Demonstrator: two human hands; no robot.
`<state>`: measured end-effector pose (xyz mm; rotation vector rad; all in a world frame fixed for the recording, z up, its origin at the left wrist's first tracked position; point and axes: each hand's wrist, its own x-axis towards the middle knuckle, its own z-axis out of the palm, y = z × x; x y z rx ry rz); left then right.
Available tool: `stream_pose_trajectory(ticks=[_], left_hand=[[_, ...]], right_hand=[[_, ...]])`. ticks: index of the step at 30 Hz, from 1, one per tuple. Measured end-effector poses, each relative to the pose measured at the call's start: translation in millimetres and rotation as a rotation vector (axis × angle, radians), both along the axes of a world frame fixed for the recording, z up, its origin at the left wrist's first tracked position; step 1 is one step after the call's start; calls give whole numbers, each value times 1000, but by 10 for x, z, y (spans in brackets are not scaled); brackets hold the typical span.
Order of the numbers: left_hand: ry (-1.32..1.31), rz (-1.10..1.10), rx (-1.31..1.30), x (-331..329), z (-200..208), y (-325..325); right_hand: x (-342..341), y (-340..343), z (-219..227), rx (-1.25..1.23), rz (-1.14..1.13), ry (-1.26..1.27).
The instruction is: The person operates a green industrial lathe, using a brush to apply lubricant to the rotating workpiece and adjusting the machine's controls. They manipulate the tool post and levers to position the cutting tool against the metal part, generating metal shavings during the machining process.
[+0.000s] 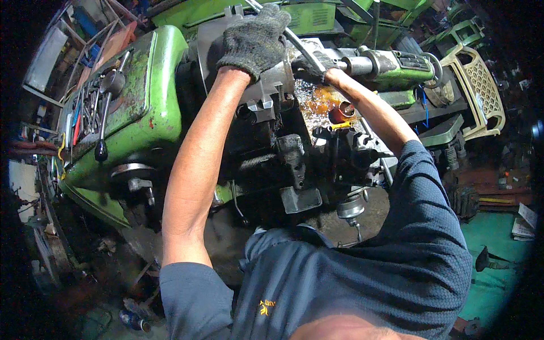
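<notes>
Both my hands wear dark grey knit gloves and are at a lathe. My left hand (pixel 254 42) lies over the large grey metal chuck (pixel 275 79), its fingers curled closed at the far side; what they hold is hidden. A light grey rod or pipe (pixel 303 48) slants down past those fingers toward my right wrist. Partly behind it, my right hand (pixel 314 63) is at the chuck's right side, near the tailstock (pixel 391 65). The right fingers are mostly hidden, so their grip does not show.
On the green headstock (pixel 167 85) lie several hand tools and a lever with a black knob (pixel 101 150). A reddish cup (pixel 343 112) and a yellow piece (pixel 340 125) sit by the oily, chip-covered bed (pixel 317 102). The tool post (pixel 362 150) is nearer me; a beige plastic chair (pixel 476 85) stands right.
</notes>
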<state>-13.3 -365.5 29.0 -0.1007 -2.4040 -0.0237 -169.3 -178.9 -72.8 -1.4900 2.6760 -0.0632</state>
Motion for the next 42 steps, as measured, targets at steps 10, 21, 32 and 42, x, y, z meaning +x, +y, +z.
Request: stream_pose_trajectory(ticks=[10,21,32,42], left_hand=[[173,-126,24,-90,-77,-61],[44,-66,4,-64,-60,-47],[-29,-98,60,-56,-28,-52],[-109,-176,-7,-52,70,18]], right_hand=[[-183,158,-248,-65,125,144],[-118,274,44,-19,83,447],[541,2347,684,-234,-628,219],[2233,5162,-1728,-974,-1535,-324]])
